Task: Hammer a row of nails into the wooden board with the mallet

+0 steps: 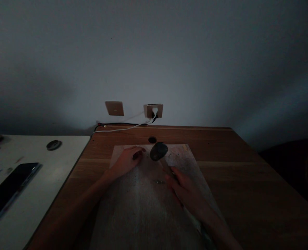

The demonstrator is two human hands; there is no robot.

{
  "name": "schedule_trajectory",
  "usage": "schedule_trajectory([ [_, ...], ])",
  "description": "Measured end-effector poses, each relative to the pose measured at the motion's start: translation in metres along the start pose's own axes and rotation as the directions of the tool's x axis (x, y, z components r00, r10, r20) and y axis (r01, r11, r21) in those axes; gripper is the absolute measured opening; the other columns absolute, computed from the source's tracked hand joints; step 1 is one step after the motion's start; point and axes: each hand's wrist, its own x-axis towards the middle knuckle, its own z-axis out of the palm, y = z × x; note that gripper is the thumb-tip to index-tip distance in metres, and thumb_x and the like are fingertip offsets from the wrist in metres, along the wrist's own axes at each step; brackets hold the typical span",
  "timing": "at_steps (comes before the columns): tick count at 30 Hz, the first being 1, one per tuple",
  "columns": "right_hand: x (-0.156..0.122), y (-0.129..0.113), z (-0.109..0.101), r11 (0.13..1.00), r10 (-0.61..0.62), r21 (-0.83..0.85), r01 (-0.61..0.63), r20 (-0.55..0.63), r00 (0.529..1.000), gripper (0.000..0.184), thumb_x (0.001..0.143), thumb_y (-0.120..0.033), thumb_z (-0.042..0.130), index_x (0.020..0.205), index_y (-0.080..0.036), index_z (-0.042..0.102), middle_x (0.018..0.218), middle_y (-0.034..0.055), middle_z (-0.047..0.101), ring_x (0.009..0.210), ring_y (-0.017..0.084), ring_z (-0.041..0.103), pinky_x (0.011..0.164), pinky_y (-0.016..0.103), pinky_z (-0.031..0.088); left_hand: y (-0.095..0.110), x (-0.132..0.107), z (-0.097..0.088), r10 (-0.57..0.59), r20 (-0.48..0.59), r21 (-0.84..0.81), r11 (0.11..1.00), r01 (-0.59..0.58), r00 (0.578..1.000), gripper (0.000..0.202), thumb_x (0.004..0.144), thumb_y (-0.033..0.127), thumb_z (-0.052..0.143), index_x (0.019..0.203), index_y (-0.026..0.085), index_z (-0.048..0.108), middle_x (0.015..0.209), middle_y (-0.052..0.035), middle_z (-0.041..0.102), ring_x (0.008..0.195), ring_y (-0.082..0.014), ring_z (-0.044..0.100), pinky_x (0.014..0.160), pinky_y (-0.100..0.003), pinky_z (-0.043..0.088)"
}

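Hammer (159,151) is sitting in the right hand (184,191), whose fingers are wrapping round its handle (166,166), its dark head being over the board (127,211). The left hand (126,159) is lying there with fingers curling; whether it is holding something, I cannot tell. A small metal piece (159,181) is lying near the right hand. Work is seemingly going on; nothing is showing as finished, the rest being unclear.

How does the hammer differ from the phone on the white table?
The hammer is gripped in the right hand; the phone lies on the white table. The hammer has a rounded head on a handle; the phone is a flat slab. Both look mostly dark.
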Motion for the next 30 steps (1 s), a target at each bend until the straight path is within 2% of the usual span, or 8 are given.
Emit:
schedule_trajectory([
  [2,0.009,-0.009,0.004,1.000,-0.022,-0.001,0.023,0.035,0.999,0.033,0.100,-0.054,0.048,0.105,-0.022,0.057,0.058,-0.0074,0.048,0.041,0.011,0.044,0.040,0.024,0.032,0.001,0.000,0.001,-0.040,-0.003,-0.025,0.999,0.039,0.999,0.034,0.090,0.017,0.061,0.122,0.021,0.071,0.099,-0.0032,0.078,0.089,-0.0162,0.072,0.087,-0.029,0.057],
  [4,0.016,-0.016,0.007,0.999,-0.033,-0.011,0.034,0.059,0.998,0.032,0.100,-0.052,0.047,0.108,-0.022,0.056,0.059,-0.0074,0.049,0.040,0.011,0.044,0.039,0.024,0.033,0.002,0.000,0.001,-0.076,0.002,-0.048,0.996,0.076,0.997,0.035,0.088,0.017,0.063,0.123,0.019,0.070,0.094,-0.0027,0.078,0.082,-0.0158,0.071,0.082,-0.027,0.056],
  [7,0.022,-0.021,0.012,0.998,-0.045,-0.037,0.047,0.068,0.997,0.028,0.099,-0.049,0.047,0.105,-0.023,0.054,0.063,-0.0054,0.052,0.043,0.012,0.046,0.040,0.024,0.035,0.003,0.000,0.000,-0.096,-0.007,-0.067,0.993,0.096,0.995,0.036,0.085,0.015,0.064,0.121,0.018,0.069,0.095,-0.0039,0.078,0.083,-0.0162,0.072,0.079,-0.026,0.056],
  [13,0.023,-0.023,0.017,0.993,-0.065,-0.093,0.071,0.066,0.996,0.025,0.101,-0.047,0.044,0.099,-0.024,0.053,0.065,-0.0040,0.053,0.043,0.013,0.048,0.042,0.026,0.036,0.003,0.000,0.000,-0.087,0.002,-0.062,0.994,0.087,0.996,0.039,0.080,0.009,0.065,0.118,0.018,0.070,0.099,-0.0049,0.078,0.086,-0.0177,0.072,0.082,-0.028,0.056],
  [16,0.024,-0.023,0.018,0.989,-0.059,-0.134,0.070,0.082,0.995,0.026,0.102,-0.046,0.044,0.103,-0.023,0.056,0.063,-0.0035,0.056,0.044,0.014,0.051,0.044,0.027,0.037,0.003,0.000,0.000,-0.095,0.008,-0.086,0.992,0.096,0.995,0.037,0.082,0.012,0.065,0.119,0.018,0.070,0.100,-0.0052,0.079,0.087,-0.0189,0.073,0.082,-0.029,0.057],
  [24,0.026,-0.020,0.021,0.973,-0.070,-0.213,0.085,0.079,0.994,0.033,0.102,-0.045,0.044,0.113,-0.020,0.061,0.069,0.0013,0.063,0.054,0.019,0.060,0.049,0.029,0.041,-0.001,-0.001,0.001,-0.064,-0.011,-0.136,0.989,0.062,0.998,0.047,0.080,0.013,0.070,0.126,0.021,0.069,0.117,-0.0066,0.078,0.104,-0.0239,0.073,0.101,-0.038,0.058],
  [30,0.027,-0.020,0.020,0.969,-0.062,-0.234,0.080,0.080,0.995,0.033,0.102,-0.046,0.043,0.111,-0.020,0.060,0.066,0.0001,0.060,0.057,0.021,0.062,0.051,0.030,0.041,-0.005,0.000,0.004,-0.068,-0.018,-0.136,0.989,0.065,0.998,0.044,0.078,0.014,0.073,0.121,0.021,0.071,0.117,-0.0063,0.078,0.106,-0.0243,0.073,0.100,-0.037,0.059],
])
